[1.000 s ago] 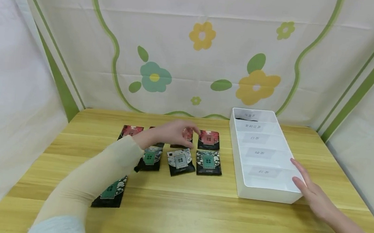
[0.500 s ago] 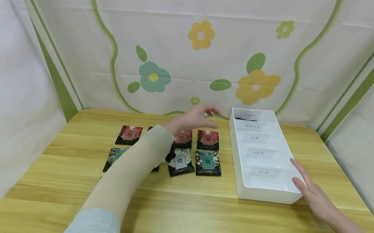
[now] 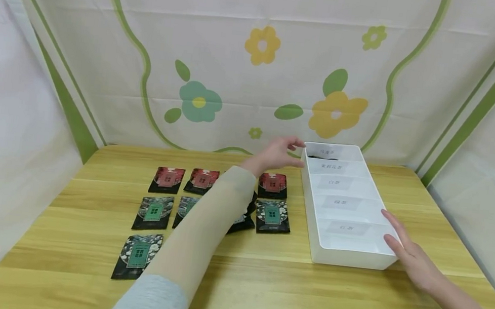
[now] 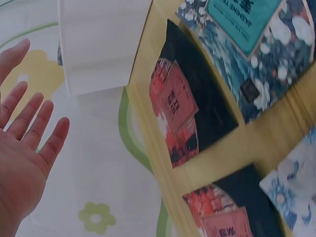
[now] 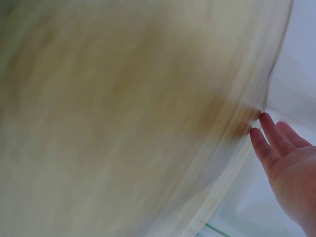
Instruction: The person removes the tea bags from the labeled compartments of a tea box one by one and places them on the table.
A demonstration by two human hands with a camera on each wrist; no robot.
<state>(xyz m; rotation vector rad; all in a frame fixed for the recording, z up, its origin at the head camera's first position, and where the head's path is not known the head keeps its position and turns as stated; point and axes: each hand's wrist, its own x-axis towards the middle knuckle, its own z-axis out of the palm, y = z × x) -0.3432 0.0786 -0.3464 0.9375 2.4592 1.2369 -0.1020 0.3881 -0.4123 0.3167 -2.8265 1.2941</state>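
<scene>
My left hand (image 3: pixel 275 154) reaches to the back left corner of a white divided box (image 3: pixel 321 252), its fingertips right at the rim. In the left wrist view that hand (image 4: pixel 22 168) has spread fingers and holds nothing. My right hand (image 3: pixel 414 257) touches the box's right side near the front with extended fingers; the right wrist view shows the same hand (image 5: pixel 294 168). Left of the box lie flat tea sachets, red and black ones (image 3: pixel 273 185) at the back and a green-labelled jasmine tea sachet (image 3: pixel 273 216) before them. My left forearm hides parts of several sachets.
Handwritten label cards (image 3: pixel 333 183) stand in the box's compartments, and something dark (image 3: pixel 323 157) lies in the rearmost one. More green-labelled sachets (image 3: pixel 153 212) lie at the left of the wooden table (image 3: pixel 285 301). A flowered cloth (image 3: pixel 239 62) hangs right behind the table.
My left hand has moved right and back, from over the sachets to the box's rear left corner. More sachets at the left show now. My right hand has stayed at the box.
</scene>
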